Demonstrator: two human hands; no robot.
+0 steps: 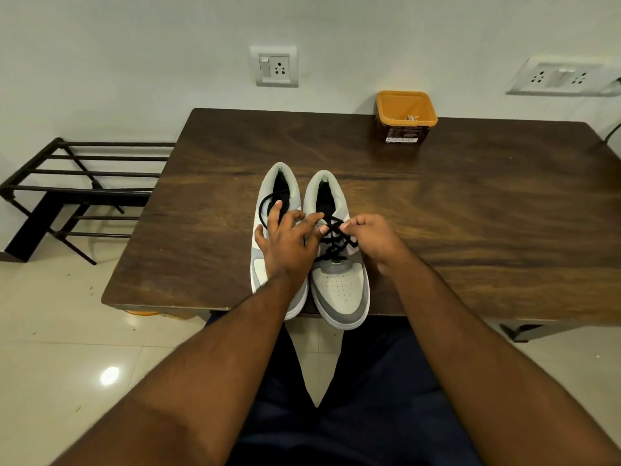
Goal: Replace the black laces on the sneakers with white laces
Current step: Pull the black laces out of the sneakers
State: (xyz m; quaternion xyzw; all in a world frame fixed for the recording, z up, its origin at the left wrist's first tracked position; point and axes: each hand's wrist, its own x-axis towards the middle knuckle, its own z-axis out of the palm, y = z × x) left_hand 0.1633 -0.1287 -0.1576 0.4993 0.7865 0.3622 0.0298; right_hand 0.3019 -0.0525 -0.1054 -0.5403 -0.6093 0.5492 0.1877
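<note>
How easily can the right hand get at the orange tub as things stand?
Probably yes: the table between the right hand and the orange tub lies bare, but the hand first must release the black lace it pinches.

Grey-and-white sneakers [339,290], black laces [336,240], orange tub [406,111], dark wood-grain table [470,213].

Head camera looks forward and down, close over the table [470,203]

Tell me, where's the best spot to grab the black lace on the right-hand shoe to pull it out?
Probably at its loose top end, where the right hand already pinches the black lace near the shoe's opening. Come from above: the right sneaker sits upright on the table, and the crossings lower down lie flat against the tongue, harder to get fingers under.
</note>
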